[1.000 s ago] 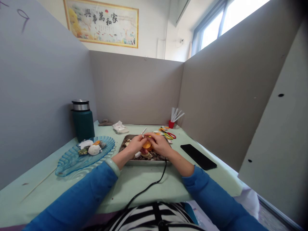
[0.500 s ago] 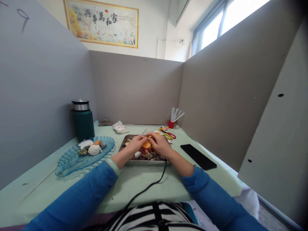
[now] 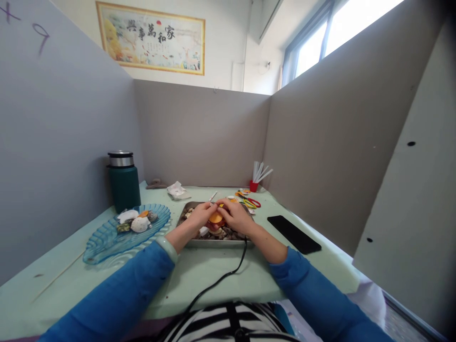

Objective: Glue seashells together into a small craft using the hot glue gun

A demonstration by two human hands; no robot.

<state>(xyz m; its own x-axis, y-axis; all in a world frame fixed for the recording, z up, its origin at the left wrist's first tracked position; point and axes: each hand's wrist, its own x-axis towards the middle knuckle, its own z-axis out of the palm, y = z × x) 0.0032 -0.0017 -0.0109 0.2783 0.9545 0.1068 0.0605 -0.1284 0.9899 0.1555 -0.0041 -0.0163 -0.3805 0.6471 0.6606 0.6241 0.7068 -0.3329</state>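
My left hand [image 3: 200, 217] and my right hand [image 3: 235, 216] meet over a shallow metal tray [image 3: 210, 243]. Between them is a small orange shell [image 3: 216, 218], with the fingers of both hands closed about it. Something reddish shows under its lower edge, too small to make out. Brownish stones or shells [image 3: 228, 233] fill the tray, among them a white piece [image 3: 204, 231]. A black cable [image 3: 228, 271] runs from the tray's right front edge towards my lap; what it connects to is hidden.
At left, a blue glass dish [image 3: 103, 251] carries several shells [image 3: 140, 224], with a green flask [image 3: 124, 186] behind. A thin stick [image 3: 59, 275] lies nearby. To the right are a black phone [image 3: 294, 233], scissors [image 3: 252, 203] and a red cup [image 3: 253, 186] of white sticks. Grey partitions surround the table.
Both hands stay closed round the orange shell with only slight finger movement. The whole view has shifted down a little in the picture.
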